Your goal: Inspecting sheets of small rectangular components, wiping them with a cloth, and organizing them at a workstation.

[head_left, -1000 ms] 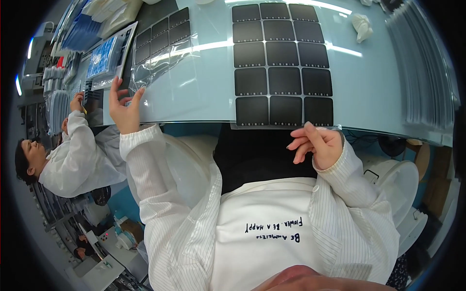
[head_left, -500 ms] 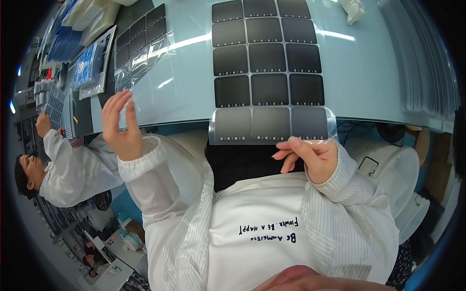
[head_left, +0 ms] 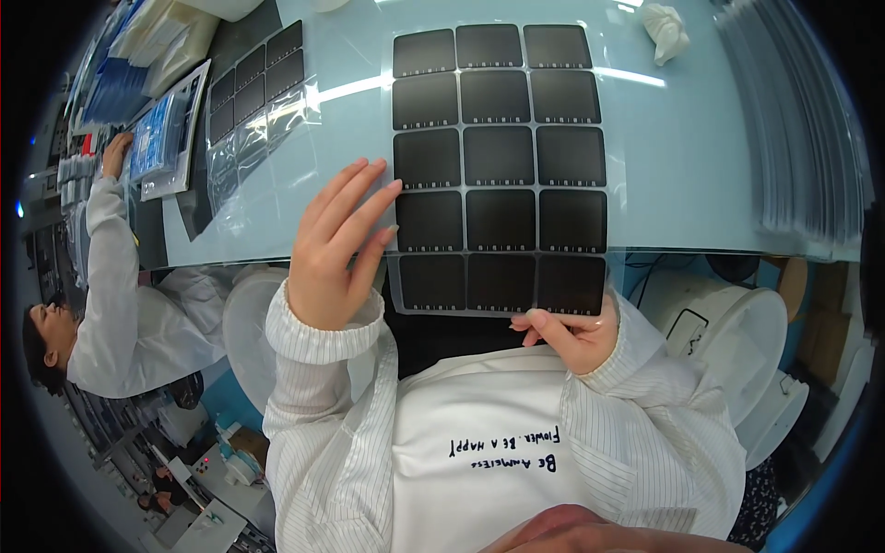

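Black rounded rectangles cover the thin translucent plastic sheet [head_left: 499, 157], overhanging the glossy pale-blue table's [head_left: 687, 175] near edge. My right hand [head_left: 583, 343] pinches its near-right corner; my left hand [head_left: 336, 249], fingers loosely spread, reaches its left edge, contact unclear.

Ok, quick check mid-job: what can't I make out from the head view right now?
All in the head view:
- Right hand: its undermost fingers, hidden by the rest of the hand.
- Sheet of fifteen black panels: its underside, facing away; the pale marks along each panel are too small.
- Left hand: whether its fingertips touch the sheet; the angle doesn't show it.
- Stack of translucent sheets: its outer side, lost in the lens's dark rim.
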`<state>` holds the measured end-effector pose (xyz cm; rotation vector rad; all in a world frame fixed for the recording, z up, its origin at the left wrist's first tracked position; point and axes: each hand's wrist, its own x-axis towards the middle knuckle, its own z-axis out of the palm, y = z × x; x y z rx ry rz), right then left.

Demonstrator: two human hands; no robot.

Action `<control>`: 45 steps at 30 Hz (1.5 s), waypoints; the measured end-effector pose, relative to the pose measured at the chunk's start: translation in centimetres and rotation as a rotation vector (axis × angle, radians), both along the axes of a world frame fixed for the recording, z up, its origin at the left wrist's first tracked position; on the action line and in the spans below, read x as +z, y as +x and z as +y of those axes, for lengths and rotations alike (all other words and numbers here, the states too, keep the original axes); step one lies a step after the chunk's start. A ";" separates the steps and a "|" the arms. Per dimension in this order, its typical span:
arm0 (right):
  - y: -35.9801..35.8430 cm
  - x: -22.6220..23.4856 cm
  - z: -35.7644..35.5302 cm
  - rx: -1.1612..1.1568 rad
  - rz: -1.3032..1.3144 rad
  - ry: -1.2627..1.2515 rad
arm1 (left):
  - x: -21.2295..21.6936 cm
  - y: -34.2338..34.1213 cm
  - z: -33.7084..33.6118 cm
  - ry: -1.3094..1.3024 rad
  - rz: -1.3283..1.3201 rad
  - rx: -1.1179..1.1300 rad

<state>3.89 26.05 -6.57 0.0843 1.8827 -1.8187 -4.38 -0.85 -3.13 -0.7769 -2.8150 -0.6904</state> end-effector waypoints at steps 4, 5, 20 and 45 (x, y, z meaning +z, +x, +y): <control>-1.1 -0.7 0.6 0.103 0.358 0.004 | -0.1 -0.3 -0.1 0.009 0.015 0.011; -1.3 -0.8 0.6 0.109 0.360 0.003 | -0.1 -0.5 -0.2 0.008 0.015 0.002; -1.6 -0.1 1.2 -0.107 0.406 0.102 | 0.1 -1.0 -0.4 0.107 0.031 -0.001; -5.7 15.3 15.5 -0.896 0.873 0.327 | 0.3 -2.1 1.0 0.264 0.085 -0.080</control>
